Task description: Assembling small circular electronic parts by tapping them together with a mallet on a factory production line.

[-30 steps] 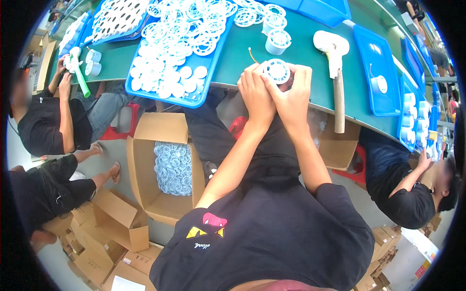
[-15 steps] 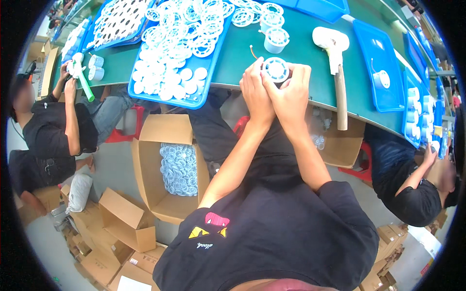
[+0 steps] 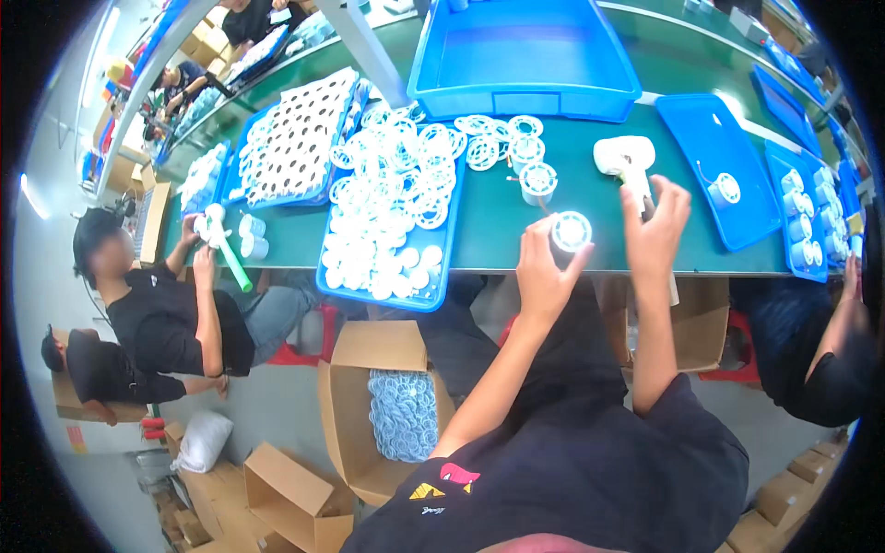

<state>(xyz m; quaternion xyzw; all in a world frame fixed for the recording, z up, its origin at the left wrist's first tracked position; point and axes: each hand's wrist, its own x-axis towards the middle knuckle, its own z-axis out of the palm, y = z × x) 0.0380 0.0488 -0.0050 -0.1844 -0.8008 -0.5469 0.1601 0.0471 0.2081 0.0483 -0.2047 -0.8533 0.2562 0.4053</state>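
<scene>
On the counter [image 3: 493, 217], we note the mallet [image 3: 624, 156] right of the parts tray [image 3: 447, 275], the bin [image 3: 530, 104] farther back.

The near round part [image 3: 572, 231] looks like smooth white plastic, bleached by glare; the mallet head [image 3: 624, 155] on the right is pale and matt, its material unclear. The green tabletop [image 3: 489, 226] is smooth with a soft sheen, the far blue bin [image 3: 525, 103] glossy plastic, the near left carton [image 3: 378, 346] matt brown cardboard, the black T-shirt [image 3: 590, 452] matt cloth
</scene>
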